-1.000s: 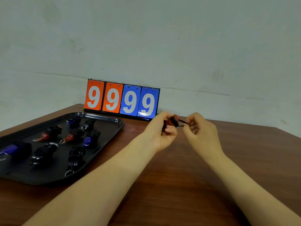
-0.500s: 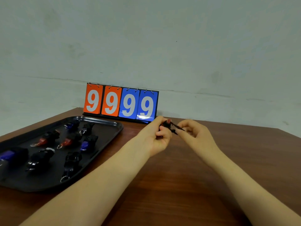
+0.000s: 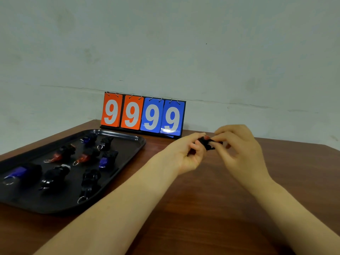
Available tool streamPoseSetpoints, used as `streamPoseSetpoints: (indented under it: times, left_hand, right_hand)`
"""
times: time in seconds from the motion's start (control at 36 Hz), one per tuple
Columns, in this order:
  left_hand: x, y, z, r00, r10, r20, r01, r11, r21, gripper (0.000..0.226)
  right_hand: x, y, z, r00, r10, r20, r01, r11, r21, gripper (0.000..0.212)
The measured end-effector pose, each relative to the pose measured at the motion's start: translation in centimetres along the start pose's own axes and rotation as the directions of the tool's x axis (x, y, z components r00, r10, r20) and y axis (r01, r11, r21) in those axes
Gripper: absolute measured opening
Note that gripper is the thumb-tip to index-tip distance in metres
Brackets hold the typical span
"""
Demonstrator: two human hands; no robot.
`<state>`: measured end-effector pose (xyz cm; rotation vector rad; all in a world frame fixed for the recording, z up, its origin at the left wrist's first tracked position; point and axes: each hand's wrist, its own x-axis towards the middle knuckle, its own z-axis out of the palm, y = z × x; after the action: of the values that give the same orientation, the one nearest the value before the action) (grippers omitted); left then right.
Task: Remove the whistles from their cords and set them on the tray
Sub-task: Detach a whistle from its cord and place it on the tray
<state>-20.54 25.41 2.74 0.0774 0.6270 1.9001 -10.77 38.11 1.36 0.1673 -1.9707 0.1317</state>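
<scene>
Both hands meet above the brown table (image 3: pixel 211 208), right of the tray. My left hand (image 3: pixel 185 155) grips a small red whistle wrapped in black cord (image 3: pixel 205 141); only a bit of red shows between the fingers. My right hand (image 3: pixel 237 146) pinches the black cord at the whistle's right side. The black tray (image 3: pixel 127 144) lies at the left and holds several whistles with cords and metal rings: red ones (image 3: pixel 83 157), blue ones (image 3: pixel 105 160) and black ones (image 3: pixel 53 176).
A flip scoreboard (image 3: pixel 143 115) reading 9999, two orange and two blue cards, stands at the table's far edge against a pale wall. The table's right corner edge runs past my right hand.
The view tilted a little and both hands stayed together over the table. My right fingers closed in on the cord at the whistle; less of the red whistle shows now.
</scene>
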Motion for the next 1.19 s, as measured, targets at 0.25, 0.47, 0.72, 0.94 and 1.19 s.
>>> streamPoseSetpoints:
  times: [0.25, 0.47, 0.72, 0.94, 1.19]
  left_hand:
    - [-0.3, -0.4, 0.3, 0.996, 0.054, -0.064, -0.046, 0.992, 0.120, 0.029]
    - [-0.8, -0.8, 0.9, 0.963, 0.270, 0.002, -0.260, 0.925, 0.276, 0.015]
    - [-1.0, -1.3, 1.7, 0.900, 0.419, 0.115, -0.424, 0.785, 0.452, 0.019]
    - [-1.3, -1.3, 1.8, 0.863, 0.472, 0.179, -0.481, 0.663, 0.573, 0.023]
    - [-0.2, -0.3, 0.2, 0.802, 0.566, 0.193, -0.472, 0.402, 0.785, 0.015]
  right_hand:
    - [-0.2, -0.8, -0.1, 0.968, 0.165, 0.190, -0.215, 0.935, 0.284, 0.016]
    - [-0.3, -0.6, 0.4, 0.905, 0.386, 0.181, -0.425, 0.851, 0.309, 0.013]
    - [0.4, -0.3, 0.0, 0.804, 0.584, 0.116, -0.564, 0.685, 0.462, 0.015]
    - [0.5, -0.1, -0.1, 0.764, 0.629, 0.141, -0.603, 0.621, 0.501, 0.009]
    - [0.4, 0.0, -0.4, 0.767, 0.620, 0.168, -0.609, 0.619, 0.495, 0.014]
